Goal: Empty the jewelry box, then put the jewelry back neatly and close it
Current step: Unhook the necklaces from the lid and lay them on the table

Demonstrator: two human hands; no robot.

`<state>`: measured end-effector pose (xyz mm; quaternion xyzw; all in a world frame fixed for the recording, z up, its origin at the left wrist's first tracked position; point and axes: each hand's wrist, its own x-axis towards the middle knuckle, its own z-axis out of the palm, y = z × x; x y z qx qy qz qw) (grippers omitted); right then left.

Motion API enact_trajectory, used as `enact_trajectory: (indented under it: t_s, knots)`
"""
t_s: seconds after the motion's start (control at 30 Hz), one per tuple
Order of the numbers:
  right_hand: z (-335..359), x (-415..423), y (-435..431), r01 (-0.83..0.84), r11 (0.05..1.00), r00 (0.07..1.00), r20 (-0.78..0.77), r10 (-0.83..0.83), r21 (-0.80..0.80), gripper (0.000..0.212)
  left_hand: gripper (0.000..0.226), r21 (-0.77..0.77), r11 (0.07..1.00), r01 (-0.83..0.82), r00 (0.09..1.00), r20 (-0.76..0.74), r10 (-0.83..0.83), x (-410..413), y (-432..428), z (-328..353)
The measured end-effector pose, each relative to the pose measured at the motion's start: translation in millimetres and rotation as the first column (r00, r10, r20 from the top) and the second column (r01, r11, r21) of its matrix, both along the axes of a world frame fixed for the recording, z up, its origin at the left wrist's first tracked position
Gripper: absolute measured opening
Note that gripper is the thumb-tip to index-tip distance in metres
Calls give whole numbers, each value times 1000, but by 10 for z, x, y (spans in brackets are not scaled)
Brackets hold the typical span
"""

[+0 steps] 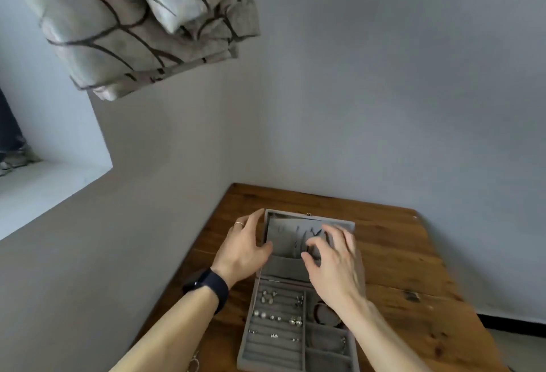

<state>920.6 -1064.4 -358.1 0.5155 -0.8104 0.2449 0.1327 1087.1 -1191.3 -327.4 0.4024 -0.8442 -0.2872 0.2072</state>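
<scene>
Jewelry box (246,333): found open on the wooden table (399,253), close to the wall corner, with lid (295,212) raised at the far side and base tray lying toward the person.

Recorded as stocked throughout. Noted earrings (267,298) pressed into the ring rolls at the left of the tray, with a row of studs (277,317) just below. Noted a bracelet (325,314) coiled in the upper right compartment and a thin chain (328,342) in the compartment beneath. Noted also dark necklaces (307,234) hanging against the lid's inner panel, above its fabric pocket (283,268).

Left hand (245,244), with a ring on one finger and a dark watch (209,286) at the wrist: found laid against the lid's left edge, fingers spread and fairly straight, thumb at the front face. Taken as steadying the lid, neither clenched nor wrapped round anything.

Right hand (334,265): found over the lid's inner panel, fingers bent toward the necklaces. Blurred by motion, so could not tell between pinching a chain and merely nearing one.

Judged as the opening stage of the task: opening done, emptying hardly begun, lid contents first in line. Left outstanding: removal of every piece from lid and tray, orderly return to rolls and compartments, and closing of the lid.
</scene>
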Motion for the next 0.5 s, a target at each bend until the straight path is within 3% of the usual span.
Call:
enact_trajectory:
  t_s: [0.27, 0.5]
  knots:
    - [-209, 34, -384, 17, 998, 999, -47, -20, -56, 13, 87, 260, 965, 42, 991, -132, -8, -338, -379, -163]
    - [-281, 95, -443, 65, 990, 990, -114, -79, -126, 11, 71, 217, 975, 43, 969, -245, 12, -297, -406, -266]
